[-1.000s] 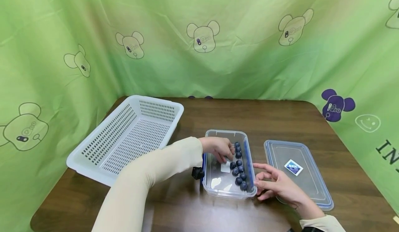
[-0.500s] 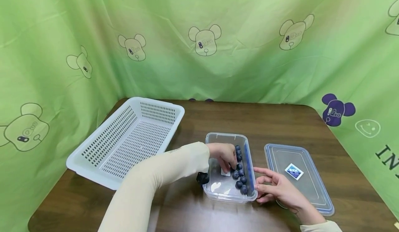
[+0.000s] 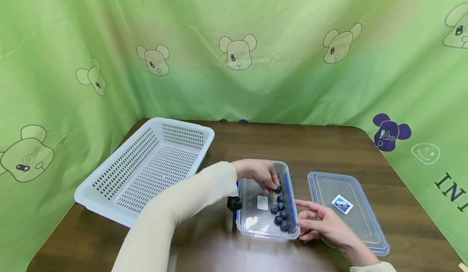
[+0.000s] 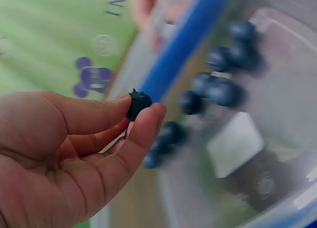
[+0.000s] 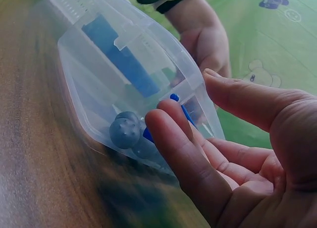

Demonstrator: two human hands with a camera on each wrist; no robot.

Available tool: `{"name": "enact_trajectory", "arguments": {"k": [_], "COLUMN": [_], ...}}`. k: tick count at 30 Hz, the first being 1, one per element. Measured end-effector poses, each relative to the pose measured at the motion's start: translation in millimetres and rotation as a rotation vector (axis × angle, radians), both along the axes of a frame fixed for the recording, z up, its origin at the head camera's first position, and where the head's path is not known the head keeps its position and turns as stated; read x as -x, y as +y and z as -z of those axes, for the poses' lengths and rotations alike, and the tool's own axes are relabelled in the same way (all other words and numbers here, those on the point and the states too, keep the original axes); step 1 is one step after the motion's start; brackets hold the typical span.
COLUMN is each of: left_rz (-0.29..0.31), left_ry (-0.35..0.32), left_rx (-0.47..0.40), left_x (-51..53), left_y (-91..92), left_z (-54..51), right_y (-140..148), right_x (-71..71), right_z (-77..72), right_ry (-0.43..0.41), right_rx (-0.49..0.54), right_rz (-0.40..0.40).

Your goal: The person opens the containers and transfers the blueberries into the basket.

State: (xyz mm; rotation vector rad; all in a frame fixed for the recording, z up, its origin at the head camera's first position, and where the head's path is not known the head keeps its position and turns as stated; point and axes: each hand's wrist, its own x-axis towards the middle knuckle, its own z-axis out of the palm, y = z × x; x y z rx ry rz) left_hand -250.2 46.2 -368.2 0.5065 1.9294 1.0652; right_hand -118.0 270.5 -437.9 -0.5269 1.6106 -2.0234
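Observation:
My left hand (image 3: 257, 174) is over the clear plastic container (image 3: 252, 230). In the left wrist view, its thumb and fingers pinch one dark blueberry (image 4: 139, 105) with the crown facing up. Several more blueberries (image 3: 284, 225) line the container's right side, beside a white square label (image 3: 262, 202) on its floor. Outside the container's right wall is my right hand (image 3: 327, 225). Its thumb touches the rim in the right wrist view, while the relaxed fingers lie along the wall. My left hand covers part of the container's far end.
A white perforated basket (image 3: 120, 219) stands on the left of the wooden table (image 3: 256, 138). On the right lies the container's clear lid (image 3: 351, 219), with a blue and white sticker. A green patterned curtain (image 3: 285, 93) surrounds the table's back and sides.
My left hand reached right into the blueberries, then rose slightly toward the far end with one pinched between its fingers. My right hand has stayed beside the container.

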Motion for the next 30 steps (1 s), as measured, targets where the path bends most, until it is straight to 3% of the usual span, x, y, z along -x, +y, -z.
{"name": "enact_trajectory", "arguments": {"k": [4,8,12,15,21,26,30], "left_rz": [-0.023,-0.065,-0.141,-0.223,-0.347,-0.445,-0.492], "left_ry": [0.009,0.064,0.116,0.118,0.110,0.123,0.124], "left_rx": [-0.084,-0.134,-0.181,-0.227,-0.278,-0.247,-0.200], "left_x": [9.4,20.6,32.4,40.8,59.6,71.9,78.4], "left_y": [-17.1,-41.3,-74.8,-102.5,-157.6,-198.2,-224.6], "left_z": [-21.9,-46.1,-64.6,-73.2,-75.5,-73.8,-65.1], "right_y": [-0.9,-0.6,-1.3,-2.0,-0.4,0.8,1.1], "right_x": [-0.8,-1.1,-0.5,0.4,-0.8,-3.6,-4.1], "right_z": [1.4,1.0,-0.2,-1.5,-1.3,0.6,0.6], "right_ry": [0.000,-0.005,-0.008,-0.002,-0.006,-0.014,-0.016], "right_rx": [-0.006,-0.023,-0.034,-0.040,-0.036,-0.011,-0.002], "right_rz": [0.013,0.026,0.030,0.035,0.032,0.020,0.017]}}
